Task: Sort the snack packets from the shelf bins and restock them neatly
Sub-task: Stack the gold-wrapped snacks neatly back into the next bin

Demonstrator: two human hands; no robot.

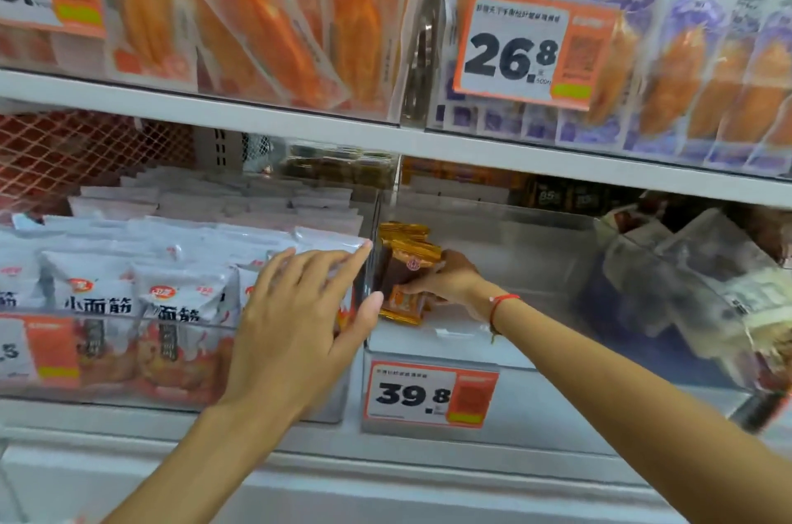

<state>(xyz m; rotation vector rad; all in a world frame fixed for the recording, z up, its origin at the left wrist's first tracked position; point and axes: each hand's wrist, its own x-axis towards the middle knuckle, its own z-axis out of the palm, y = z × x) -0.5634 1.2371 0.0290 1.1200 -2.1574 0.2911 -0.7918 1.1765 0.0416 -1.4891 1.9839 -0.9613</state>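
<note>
Right hand [445, 281] inside the clear middle bin [535, 262] on the lower shelf, fingers curled round a small stack of brown-and-gold snack packets [405, 273], holding them upright against the bin's left divider [372, 266]. Left hand [295, 322] spread wide, fingers straight, palm against the front of the neighbouring left bin [180, 390] and fingertips near the divider, holding nothing; seemingly steadying the wall.

Progress, judged from the shelf: early in this bin. Only the one gripped stack in the middle bin, floor beyond it largely bare, so most of the restocking here left to do. Left bin already full of white-and-orange packets [141, 309], fronts mostly facing forward in rows, looking tidy enough. To the far right, a loose jumble of pale packets [703, 266], tilted and overlapping, probably still to sort. Price tag marked 39.8 [428, 395] clipped on the middle bin's front. Upper shelf bins packed with orange and purple packets, some leaning; contents blurred.
</note>
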